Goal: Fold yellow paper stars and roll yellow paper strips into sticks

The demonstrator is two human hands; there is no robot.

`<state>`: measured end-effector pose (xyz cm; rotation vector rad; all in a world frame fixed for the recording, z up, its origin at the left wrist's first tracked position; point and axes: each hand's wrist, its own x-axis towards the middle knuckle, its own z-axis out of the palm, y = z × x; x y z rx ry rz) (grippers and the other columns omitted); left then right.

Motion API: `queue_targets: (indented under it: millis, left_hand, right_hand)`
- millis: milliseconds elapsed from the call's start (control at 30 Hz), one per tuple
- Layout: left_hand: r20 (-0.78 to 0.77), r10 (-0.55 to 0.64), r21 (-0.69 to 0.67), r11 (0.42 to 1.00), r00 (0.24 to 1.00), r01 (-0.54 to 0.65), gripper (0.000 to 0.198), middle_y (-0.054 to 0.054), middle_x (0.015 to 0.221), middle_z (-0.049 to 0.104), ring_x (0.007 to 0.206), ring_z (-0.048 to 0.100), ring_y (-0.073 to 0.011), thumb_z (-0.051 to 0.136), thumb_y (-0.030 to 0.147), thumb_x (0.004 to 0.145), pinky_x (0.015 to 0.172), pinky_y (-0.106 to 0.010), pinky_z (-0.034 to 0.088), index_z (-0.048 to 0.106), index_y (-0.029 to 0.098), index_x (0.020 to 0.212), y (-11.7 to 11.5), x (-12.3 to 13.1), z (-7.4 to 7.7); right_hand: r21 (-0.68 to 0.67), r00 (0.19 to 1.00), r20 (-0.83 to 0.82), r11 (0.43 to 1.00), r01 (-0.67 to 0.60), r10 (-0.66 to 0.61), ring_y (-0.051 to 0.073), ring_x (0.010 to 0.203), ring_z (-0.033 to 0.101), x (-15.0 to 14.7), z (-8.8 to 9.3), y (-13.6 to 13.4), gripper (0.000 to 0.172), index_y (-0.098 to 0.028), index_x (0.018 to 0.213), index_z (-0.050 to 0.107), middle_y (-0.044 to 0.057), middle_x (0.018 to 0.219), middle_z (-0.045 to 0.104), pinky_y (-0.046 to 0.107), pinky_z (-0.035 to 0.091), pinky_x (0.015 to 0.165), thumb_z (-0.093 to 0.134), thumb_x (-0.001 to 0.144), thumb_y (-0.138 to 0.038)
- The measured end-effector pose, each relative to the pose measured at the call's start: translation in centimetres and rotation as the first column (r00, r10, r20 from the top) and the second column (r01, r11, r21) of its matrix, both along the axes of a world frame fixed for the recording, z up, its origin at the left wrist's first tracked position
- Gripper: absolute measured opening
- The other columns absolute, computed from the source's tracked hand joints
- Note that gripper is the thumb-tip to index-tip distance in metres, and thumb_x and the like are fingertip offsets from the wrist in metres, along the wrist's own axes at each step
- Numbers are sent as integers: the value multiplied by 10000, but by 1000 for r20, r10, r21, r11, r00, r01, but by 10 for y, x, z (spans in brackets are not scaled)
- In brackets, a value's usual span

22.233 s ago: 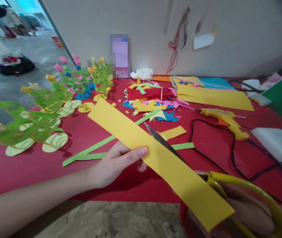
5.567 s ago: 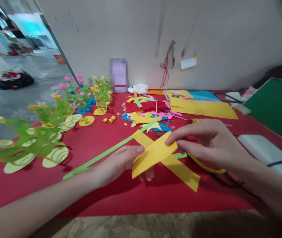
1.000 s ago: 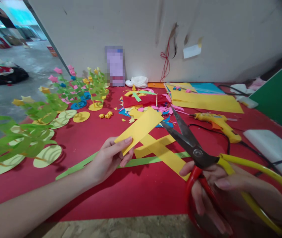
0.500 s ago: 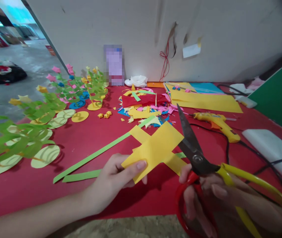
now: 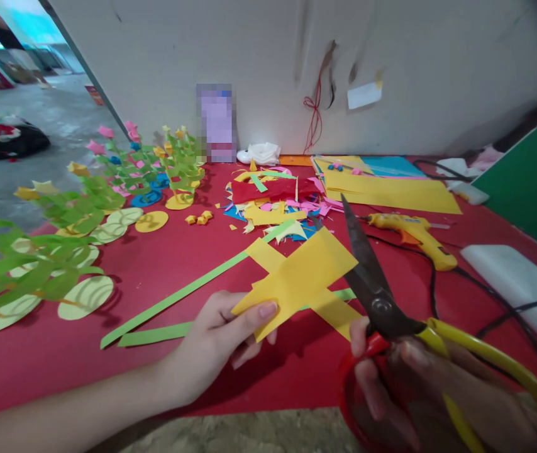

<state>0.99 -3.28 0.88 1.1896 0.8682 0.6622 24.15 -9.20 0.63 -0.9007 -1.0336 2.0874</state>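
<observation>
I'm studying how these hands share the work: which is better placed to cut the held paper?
Probably the right hand: it holds the scissors, open near a corner of the yellow paper. The left hand pinches that paper's other end, so seems better placed to steady it.

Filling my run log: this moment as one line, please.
left hand: holds yellow paper piece | right hand: holds scissors, blades apart | glue gun: on red table

Table (image 5: 297,377), red-covered: paper plants (image 5: 37,264) along left edge; scrap heap (image 5: 275,214) towards back edge; yellow sheets (image 5: 395,194), back right; glue gun (image 5: 405,229), white block (image 5: 514,277) by right edge; green strips (image 5: 178,296), yellow strip (image 5: 337,314), mid-table.
</observation>
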Motion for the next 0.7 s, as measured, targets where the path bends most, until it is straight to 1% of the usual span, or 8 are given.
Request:
queue_targets:
  millis: [100, 200, 333, 467, 500, 600, 667, 700]
  left_hand:
    - [0, -3, 12, 1000, 1000, 3, 338, 66, 361, 373, 323, 301, -27, 490, 366, 805, 352, -160, 202, 554, 144, 559, 0, 0, 0]
    - [1, -24, -31, 999, 1000, 24, 356, 60, 357, 397, 309, 309, -30, 477, 382, 811, 331, -153, 212, 540, 143, 554, 1, -1, -2]
    - [21, -31, -58, 998, 999, 32, 379, 47, 347, 432, 290, 348, -32, 472, 365, 824, 312, -147, 229, 510, 137, 523, 1, -2, -4]
    - [47, -11, -47, 999, 999, 14, 371, 44, 331, 443, 287, 363, -28, 476, 342, 830, 334, -147, 251, 519, 131, 528, 1, -2, -5]
    - [51, -10, -53, 999, 999, 13, 372, 43, 334, 448, 287, 365, -26, 477, 338, 830, 337, -146, 255, 520, 130, 526, 1, -2, -5]
    - [61, -9, -84, 996, 998, 15, 366, 43, 342, 453, 287, 368, -25, 487, 344, 824, 332, -143, 259, 526, 129, 531, 1, -2, -6]
    - [56, -7, -95, 995, 998, 12, 369, 44, 342, 446, 286, 366, -25, 493, 351, 819, 325, -140, 260, 524, 129, 526, 1, -2, -6]
    - [50, -6, -95, 995, 999, 11, 373, 45, 342, 442, 287, 365, -25, 494, 354, 818, 321, -138, 258, 523, 128, 522, 1, -2, -6]
  right_hand:
    - [40, 1000, -19, 999, -5, 6, 103, 429, 417, -1, 2, 0, 330, -251, 961, 503, -1, 571, 499, 221, 313, 407, 293, 855, -482]
    - [-1, 1000, -6, 1000, -18, 18, 83, 390, 394, 0, 2, 0, 328, -242, 925, 524, -7, 546, 501, 187, 287, 363, 326, 843, -491]
    - [-77, 1000, 23, 997, 12, -10, 60, 319, 342, 1, 2, -1, 308, -264, 829, 550, -16, 506, 499, 151, 249, 299, 374, 811, -515]
    - [-46, 996, 85, 999, 14, -10, 65, 270, 305, 5, -2, -3, 296, -270, 748, 544, -40, 409, 444, 154, 225, 274, 393, 799, -519]
    - [-27, 995, 96, 999, 28, -26, 72, 264, 311, 7, -3, -4, 299, -271, 754, 542, -41, 393, 438, 161, 224, 270, 379, 807, -516]
    - [0, 989, 119, 996, 88, -87, 106, 261, 328, 16, 0, -2, 348, -271, 785, 526, -44, 359, 406, 203, 280, 271, 299, 827, -531]
    - [39, 961, 213, 984, 173, -178, 121, 262, 322, 23, 8, 7, 357, -265, 797, 518, -47, 351, 386, 236, 314, 275, 296, 821, -542]
    - [129, 904, 339, 965, 230, -261, 126, 266, 326, 26, 12, 13, 333, -261, 815, 524, -47, 351, 388, 241, 314, 276, 324, 818, -528]
